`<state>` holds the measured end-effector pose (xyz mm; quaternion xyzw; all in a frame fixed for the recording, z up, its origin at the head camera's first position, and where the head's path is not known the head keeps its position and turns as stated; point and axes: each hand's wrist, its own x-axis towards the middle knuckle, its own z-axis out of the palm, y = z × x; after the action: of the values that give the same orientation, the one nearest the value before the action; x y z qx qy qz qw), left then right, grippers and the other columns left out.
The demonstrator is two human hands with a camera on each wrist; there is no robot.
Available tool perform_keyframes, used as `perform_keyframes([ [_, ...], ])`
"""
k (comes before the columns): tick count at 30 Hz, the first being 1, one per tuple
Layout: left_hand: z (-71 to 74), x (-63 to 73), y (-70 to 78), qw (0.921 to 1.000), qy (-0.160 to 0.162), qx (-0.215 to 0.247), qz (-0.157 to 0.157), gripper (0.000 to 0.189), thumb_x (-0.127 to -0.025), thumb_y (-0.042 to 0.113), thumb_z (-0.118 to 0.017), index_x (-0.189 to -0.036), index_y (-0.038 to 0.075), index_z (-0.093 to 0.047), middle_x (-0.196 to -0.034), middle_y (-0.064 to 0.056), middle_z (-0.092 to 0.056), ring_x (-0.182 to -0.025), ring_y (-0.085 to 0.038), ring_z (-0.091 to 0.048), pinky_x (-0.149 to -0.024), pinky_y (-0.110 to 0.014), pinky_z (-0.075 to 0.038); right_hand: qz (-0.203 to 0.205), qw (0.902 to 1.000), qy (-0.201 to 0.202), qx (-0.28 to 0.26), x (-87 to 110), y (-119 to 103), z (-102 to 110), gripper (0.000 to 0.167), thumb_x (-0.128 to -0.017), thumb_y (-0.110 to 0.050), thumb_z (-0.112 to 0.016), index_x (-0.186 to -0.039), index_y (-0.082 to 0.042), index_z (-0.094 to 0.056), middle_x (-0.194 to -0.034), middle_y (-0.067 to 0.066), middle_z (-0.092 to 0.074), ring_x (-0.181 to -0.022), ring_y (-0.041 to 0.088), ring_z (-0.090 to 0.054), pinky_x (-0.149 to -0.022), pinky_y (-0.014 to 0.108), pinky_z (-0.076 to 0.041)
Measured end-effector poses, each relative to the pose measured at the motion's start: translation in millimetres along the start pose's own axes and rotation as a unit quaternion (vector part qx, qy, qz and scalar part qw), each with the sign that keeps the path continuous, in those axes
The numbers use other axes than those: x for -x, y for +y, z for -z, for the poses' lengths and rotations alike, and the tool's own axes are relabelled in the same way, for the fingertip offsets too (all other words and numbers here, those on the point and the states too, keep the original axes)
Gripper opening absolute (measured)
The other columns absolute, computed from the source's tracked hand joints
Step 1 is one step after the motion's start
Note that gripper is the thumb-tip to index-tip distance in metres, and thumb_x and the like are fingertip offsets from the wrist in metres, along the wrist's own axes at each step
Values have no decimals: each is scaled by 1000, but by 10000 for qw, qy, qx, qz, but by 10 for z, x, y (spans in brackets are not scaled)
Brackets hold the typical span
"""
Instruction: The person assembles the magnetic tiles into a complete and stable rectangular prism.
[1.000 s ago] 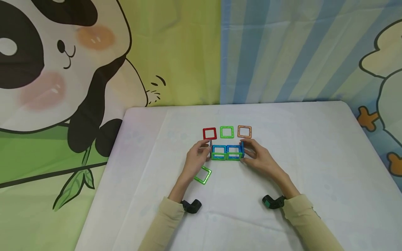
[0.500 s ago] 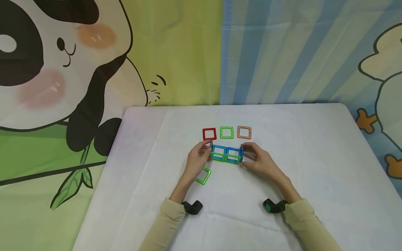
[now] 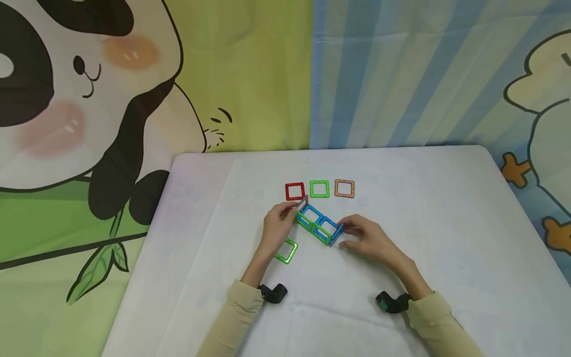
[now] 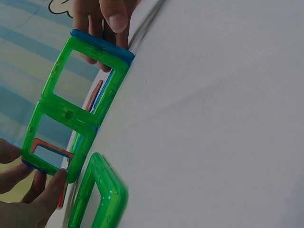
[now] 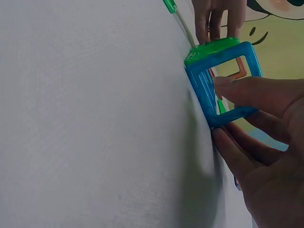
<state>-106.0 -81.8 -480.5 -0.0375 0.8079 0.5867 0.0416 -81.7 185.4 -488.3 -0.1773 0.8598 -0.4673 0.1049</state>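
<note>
A box-like build of square magnetic tiles (image 3: 319,224) sits at a slant on the table, with green tiles (image 4: 71,114) along its near side and blue ones behind. My left hand (image 3: 277,225) pinches its left end, the thumb at a green tile's corner in the left wrist view. Beside the right end is my right hand (image 3: 370,238), its fingers spread and loosely bent. In the right wrist view its fingertips are close against the upright blue end tile (image 5: 199,90); firm contact is unclear. A loose green tile (image 3: 292,251) lies by the left wrist, partly hidden in the head view.
Behind the build lie a red tile (image 3: 295,191), a green tile (image 3: 319,189) and an orange tile (image 3: 345,188) in a row. A white cloth covers the table (image 3: 437,208). A printed curtain (image 3: 250,74) hangs behind its far edge.
The build has turned, its right end swinging toward the person while its left end stays near the left hand. The right hand has moved nearer with it and its fingers have loosened.
</note>
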Motion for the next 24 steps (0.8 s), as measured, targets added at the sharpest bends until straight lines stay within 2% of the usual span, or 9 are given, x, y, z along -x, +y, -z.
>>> perform_keyframes([
  [9, -1, -20, 36, 9999, 97, -95, -42, 26, -103, 27, -63, -122, 11, -72, -117, -5, -72, -105, -21, -65, -90, -32, -58, 231, 9991, -254, 240, 61, -100, -70, 41, -83, -2, -84, -121, -5, -68, -121, 10, -68, -107, 25, -72, -94, 39, -58],
  [16, -1, -70, 41, 9997, 179, 101, 110, 28, -100, 32, -68, -118, 11, -74, -110, -4, -74, -99, -19, -67, -86, -30, -56, 252, 9976, -614, 183, 91, -189, -134, 39, -85, -5, -82, -122, -5, -68, -119, 9, -68, -106, 25, -72, -93, 39, -58],
  [24, 0, -137, 48, 9993, 234, 179, 247, 29, -98, 34, -71, -116, 11, -77, -110, -3, -75, -99, -19, -66, -89, -33, -56, 382, 9953, -886, 54, 77, -261, -219, 38, -86, -7, -82, -122, -5, -68, -119, 8, -68, -107, 25, -73, -93, 37, -58],
])
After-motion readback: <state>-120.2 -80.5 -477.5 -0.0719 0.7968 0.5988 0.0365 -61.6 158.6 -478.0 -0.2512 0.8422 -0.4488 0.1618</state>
